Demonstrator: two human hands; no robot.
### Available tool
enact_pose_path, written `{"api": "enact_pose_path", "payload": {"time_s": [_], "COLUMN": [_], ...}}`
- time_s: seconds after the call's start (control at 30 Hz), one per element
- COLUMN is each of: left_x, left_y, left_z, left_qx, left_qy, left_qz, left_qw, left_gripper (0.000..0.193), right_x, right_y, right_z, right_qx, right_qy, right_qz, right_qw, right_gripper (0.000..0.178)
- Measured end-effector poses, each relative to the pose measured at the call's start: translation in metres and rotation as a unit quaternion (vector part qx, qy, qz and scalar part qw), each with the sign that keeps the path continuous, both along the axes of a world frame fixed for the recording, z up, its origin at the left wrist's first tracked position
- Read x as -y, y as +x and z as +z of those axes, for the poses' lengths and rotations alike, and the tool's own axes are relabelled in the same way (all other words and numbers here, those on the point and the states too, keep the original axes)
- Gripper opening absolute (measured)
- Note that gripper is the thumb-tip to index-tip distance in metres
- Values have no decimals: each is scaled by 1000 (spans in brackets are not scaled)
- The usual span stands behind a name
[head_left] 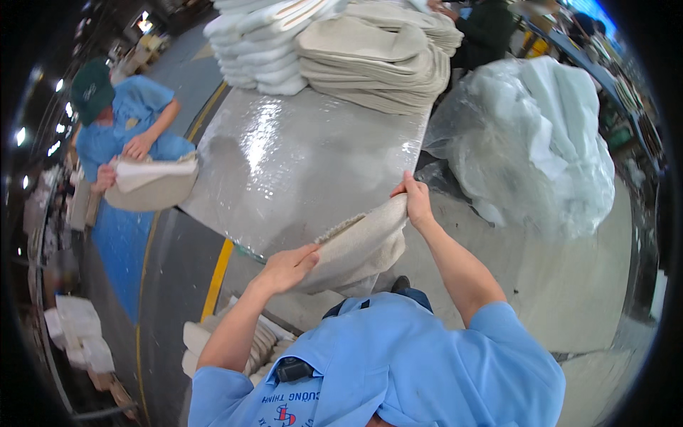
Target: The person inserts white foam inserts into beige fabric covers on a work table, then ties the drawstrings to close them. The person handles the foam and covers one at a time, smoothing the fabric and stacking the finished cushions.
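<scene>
A beige fabric cover with a rough, frayed open edge is stretched between my two hands at the near edge of the table. My left hand grips one end of that edge, thumb on top. At the opposite end, higher and to the right, my right hand pinches the cloth. The cover sags below the hands, and whether anything is inside it I cannot tell. Under and beyond it lies the plastic-wrapped tabletop. A stack of beige fabric pieces rests at the table's far end, beside a stack of white padding.
A large clear plastic bag of white padding stands right of the table. To the left, a co-worker in blue holds a beige cover with a white pad. More beige pieces lie low, beside my left arm.
</scene>
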State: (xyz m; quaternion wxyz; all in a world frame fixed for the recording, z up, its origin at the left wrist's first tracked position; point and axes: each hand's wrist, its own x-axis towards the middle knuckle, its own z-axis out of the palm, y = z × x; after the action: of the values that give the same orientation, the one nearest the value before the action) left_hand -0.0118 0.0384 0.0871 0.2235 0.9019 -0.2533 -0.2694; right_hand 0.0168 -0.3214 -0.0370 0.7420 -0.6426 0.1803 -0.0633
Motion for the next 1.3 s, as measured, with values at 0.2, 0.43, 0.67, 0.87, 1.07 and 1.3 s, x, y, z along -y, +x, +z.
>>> {"api": "enact_pose_path", "payload": {"time_s": [0.2, 0.43, 0.67, 0.87, 1.07, 1.3], "left_x": [27, 58, 71, 90, 107, 128], "left_y": [57, 74, 72, 33, 36, 47], "left_z": [-96, -155, -154, -152, -149, -162], "left_qx": [-42, 62, 31, -8, -177, -5], "left_qy": [17, 95, 31, -52, -41, 25], "left_qz": [59, -18, -4, 125, 72, 30], "left_qw": [997, 993, 999, 991, 981, 999], "left_gripper": [69, 55, 43, 50, 55, 48], "right_x": [-7, -32, -114, -137, -138, -128], "right_y": [5, -102, -156, -154, -158, -148], "right_z": [11, -53, -68, -61, -47, -92], "right_qx": [65, -259, -164, -91, -50, -132], "right_qy": [-54, 84, 410, 507, 552, 455], "right_qz": [-10, -237, -202, -369, -343, -402], "right_qw": [996, 933, 874, 773, 759, 784], "right_gripper": [75, 63, 41, 45, 52, 56]}}
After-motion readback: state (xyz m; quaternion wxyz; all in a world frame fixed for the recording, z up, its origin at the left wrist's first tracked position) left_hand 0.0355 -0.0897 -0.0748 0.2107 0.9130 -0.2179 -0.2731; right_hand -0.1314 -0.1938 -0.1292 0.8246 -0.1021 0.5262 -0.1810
